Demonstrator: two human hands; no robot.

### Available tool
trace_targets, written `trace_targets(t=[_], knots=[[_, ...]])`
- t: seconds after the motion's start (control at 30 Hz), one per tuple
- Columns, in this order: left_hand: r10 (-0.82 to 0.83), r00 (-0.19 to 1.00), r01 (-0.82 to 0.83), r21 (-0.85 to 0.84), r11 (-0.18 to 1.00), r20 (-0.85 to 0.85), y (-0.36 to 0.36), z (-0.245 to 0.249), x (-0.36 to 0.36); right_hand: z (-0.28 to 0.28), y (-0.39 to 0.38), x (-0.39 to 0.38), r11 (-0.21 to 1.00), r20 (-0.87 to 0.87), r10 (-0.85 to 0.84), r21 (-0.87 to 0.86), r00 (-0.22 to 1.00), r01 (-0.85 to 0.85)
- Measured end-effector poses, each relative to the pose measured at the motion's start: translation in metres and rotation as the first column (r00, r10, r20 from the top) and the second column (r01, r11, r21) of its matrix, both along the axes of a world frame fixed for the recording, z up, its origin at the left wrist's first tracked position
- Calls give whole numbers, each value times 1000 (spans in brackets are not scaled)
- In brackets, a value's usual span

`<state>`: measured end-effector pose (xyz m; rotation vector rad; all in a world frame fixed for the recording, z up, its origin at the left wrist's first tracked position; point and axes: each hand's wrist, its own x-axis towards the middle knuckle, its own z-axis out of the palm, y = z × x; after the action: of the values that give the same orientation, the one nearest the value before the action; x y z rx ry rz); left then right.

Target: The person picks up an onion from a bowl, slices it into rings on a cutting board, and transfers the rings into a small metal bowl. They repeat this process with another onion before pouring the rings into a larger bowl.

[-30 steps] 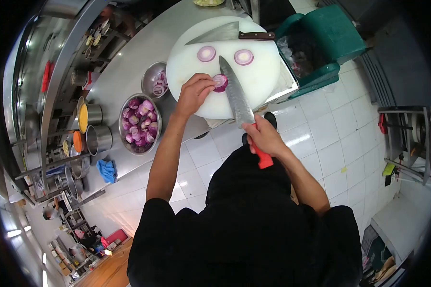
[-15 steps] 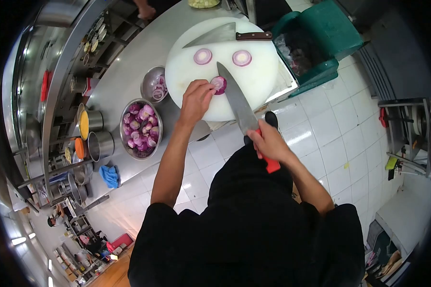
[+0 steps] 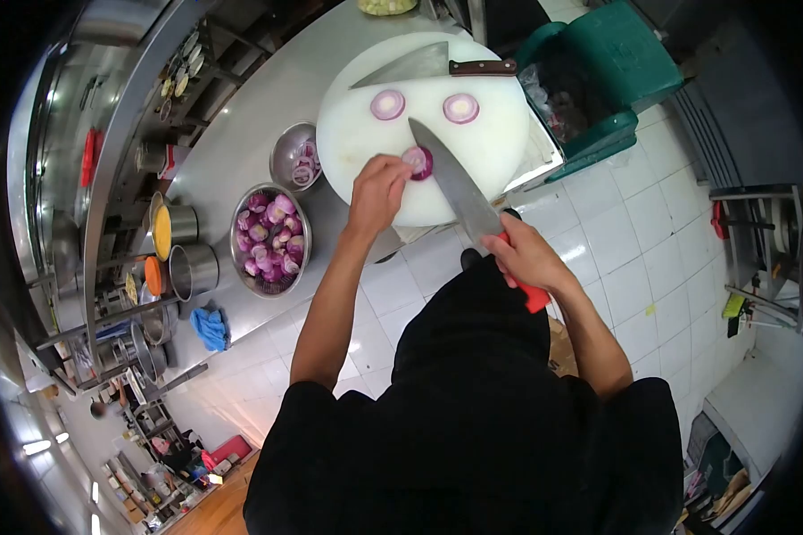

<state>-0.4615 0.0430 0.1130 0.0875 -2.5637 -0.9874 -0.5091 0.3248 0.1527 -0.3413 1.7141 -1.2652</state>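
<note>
L hand (image 3: 377,192) over board's (image 3: 491,143) near-L edge, back of hand up, fingertips drawn tog.; L forearm (image 3: 330,303) slopes back from board. R hand (image 3: 525,257) off board, near-R side, fingers curled, grip closed; R forearm (image 3: 591,325) angles back, elbow bent.

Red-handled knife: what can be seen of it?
The knife has a broad, grey, metal-looking blade tapering to a point, and a bright red handle, partly hidden in the right hand's grip. The blade slants over the white board, its heel past the near edge, close beside the purple onion piece; whether they touch is unclear.
</note>
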Motion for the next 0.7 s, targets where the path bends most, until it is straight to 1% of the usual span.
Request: trace_targets(t=[0.03, 0.07, 0.1, 0.17, 0.2, 0.27, 0.33, 0.4, 0.47, 0.57, 0.63, 0.7], knots=[[-100, 995, 100, -86, 991, 0, -2, 4, 4, 0, 8, -2, 1000, -5, -2, 1, 1000, 2], [-197, 980, 197, -168, 966, 14, -4, 6, 7, -1, 17, -1, 999, -12, 42, 13, 999, -42], [-197, 980, 197, -165, 966, 17, -4, 6, 7, -1, 21, -1, 996, -16, 87, 26, 996, -87], [-270, 963, 267, -72, 961, -26, -7, 5, 6, -1, 21, 0, 995, 1, 92, 44, 996, -92], [-267, 963, 265, -68, 962, -23, -9, 4, 6, -1, 21, 1, 994, 11, 93, 58, 996, -94], [-344, 937, 335, -113, 935, -63, -14, 3, 2, -5, 19, 1, 995, 11, 90, 50, 996, -91], [-347, 935, 338, -116, 934, -75, -15, 1, 3, -9, 13, 6, 995, 20, 87, 37, 996, -88], [-361, 928, 350, -122, 929, -93, -14, 0, 2, -11, 5, 12, 998, 69, 20, -53, 997, -16], [-324, 940, 304, -163, 939, -108, -11, -1, 3, -15, -6, 22, 999, 61, -9, -44, 998, 12], [-300, 946, 283, -136, 949, -126, -8, -3, 5, -22, -22, 33, 998, 39, -43, -42, 998, 45], [-288, 949, 270, -140, 953, -129, -7, -4, 7, -29, -31, 38, 990, 19, -94, -108, 995, 96], [-287, 948, 268, -141, 953, -135, -7, -8, 6, -28, -34, 41, 987, 45, -121, -100, 992, 125]])
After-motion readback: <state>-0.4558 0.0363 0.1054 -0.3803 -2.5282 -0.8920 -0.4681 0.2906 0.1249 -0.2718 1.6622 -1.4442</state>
